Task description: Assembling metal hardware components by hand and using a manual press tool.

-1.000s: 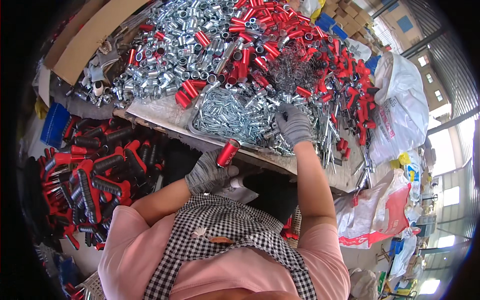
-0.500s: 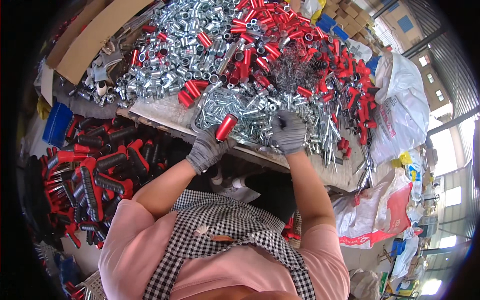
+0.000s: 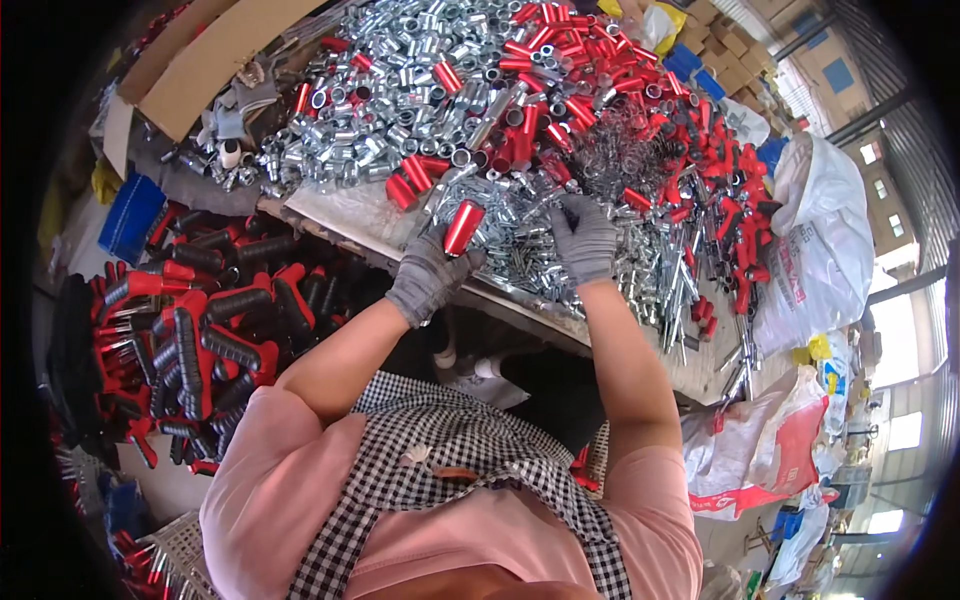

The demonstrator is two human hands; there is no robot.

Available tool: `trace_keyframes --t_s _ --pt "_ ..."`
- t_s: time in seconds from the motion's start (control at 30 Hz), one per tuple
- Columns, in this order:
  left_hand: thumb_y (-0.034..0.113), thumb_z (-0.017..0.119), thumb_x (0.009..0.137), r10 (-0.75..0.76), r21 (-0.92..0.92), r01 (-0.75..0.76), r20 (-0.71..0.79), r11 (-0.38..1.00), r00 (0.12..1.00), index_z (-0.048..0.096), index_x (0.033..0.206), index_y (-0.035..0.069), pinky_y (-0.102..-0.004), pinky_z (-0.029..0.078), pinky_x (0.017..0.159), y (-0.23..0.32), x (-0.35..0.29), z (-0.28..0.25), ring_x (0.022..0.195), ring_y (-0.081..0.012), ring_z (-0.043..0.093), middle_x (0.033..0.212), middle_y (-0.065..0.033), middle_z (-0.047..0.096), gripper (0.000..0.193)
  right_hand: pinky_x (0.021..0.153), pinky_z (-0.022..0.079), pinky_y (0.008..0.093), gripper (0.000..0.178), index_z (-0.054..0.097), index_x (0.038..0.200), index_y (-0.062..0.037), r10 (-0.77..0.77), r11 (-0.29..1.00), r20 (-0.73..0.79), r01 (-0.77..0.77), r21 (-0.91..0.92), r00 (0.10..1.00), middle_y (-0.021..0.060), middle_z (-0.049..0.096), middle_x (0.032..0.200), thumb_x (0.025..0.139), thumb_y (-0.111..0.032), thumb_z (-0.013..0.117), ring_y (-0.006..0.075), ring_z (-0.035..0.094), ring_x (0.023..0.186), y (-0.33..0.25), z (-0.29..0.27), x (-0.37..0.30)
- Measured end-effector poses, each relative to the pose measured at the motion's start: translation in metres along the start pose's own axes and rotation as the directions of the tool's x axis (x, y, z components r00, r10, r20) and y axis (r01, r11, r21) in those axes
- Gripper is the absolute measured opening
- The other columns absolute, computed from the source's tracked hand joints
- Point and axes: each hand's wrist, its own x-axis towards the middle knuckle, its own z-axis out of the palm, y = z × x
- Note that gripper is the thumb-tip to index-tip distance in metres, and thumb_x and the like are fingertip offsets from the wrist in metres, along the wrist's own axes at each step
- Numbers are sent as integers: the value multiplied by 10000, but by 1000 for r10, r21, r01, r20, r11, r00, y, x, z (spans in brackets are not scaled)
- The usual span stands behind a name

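One red metallic tube (image 3: 463, 228) leans tilted in the grip of the gloved left hand (image 3: 430, 275), near the front edge of the surface (image 3: 345, 212); a steady hold leaving its upper end uncovered suits best. At its three o'clock, the gloved right hand (image 3: 583, 242) curls over small silver fittings (image 3: 520, 250), too many to count; whether it pinches any, I cannot tell. Fingertips alone would lift pieces most cleanly. Uncountable silver collars (image 3: 385, 110) heap at eleven; one blue bin (image 3: 133, 218) stands at nine.

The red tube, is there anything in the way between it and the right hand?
Nothing visible stands between the red tube, held upright-ish in the left hand, and the right hand. Small silver metal parts show in the gap, but they seem to lie lower down.
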Motion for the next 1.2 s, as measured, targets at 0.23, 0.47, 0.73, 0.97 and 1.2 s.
trace_keyframes --t_s 0.23,0.47,0.73,0.97,1.2 --pt "176 748 729 58 -134 -57 3 989 998 487 1273 -7 -345 367 1011 12 5 -9 1126 -274 487 1246 -173 499 630 560 469 310 163 649 902 -20 132 946 -1 -126 299 991 101 630 736 823 -163 654 193 586 604 5 5 8" --pt "255 776 739 59 -105 -71 -112 992 992 500 1246 52 -310 480 753 -11 23 -4 859 -177 569 981 -62 593 612 430 363 246 150 624 893 -2 409 355 322 -474 806 854 54 562 621 805 -123 632 120 492 477 -22 -2 10" --pt "204 775 756 -31 -659 84 92 747 995 442 1283 49 -225 459 488 12 23 -14 605 -91 560 1054 -79 643 643 375 370 247 86 607 865 -48 460 -11 555 -621 784 693 61 574 634 786 -63 639 134 494 456 -37 4 0" --pt "190 858 627 41 -624 85 186 777 982 466 1315 82 -319 449 923 14 23 -18 973 -137 578 1039 -42 635 799 354 335 233 83 548 834 -121 426 -449 822 -702 554 376 26 537 638 882 -184 572 131 457 461 -43 13 4" --pt "137 821 668 22 -558 65 147 827 989 353 1380 78 -298 519 700 10 21 -19 756 -127 592 864 -32 615 854 422 391 252 71 557 897 -123 462 -314 731 -677 665 503 48 562 679 858 -164 600 144 495 518 -57 11 -2"
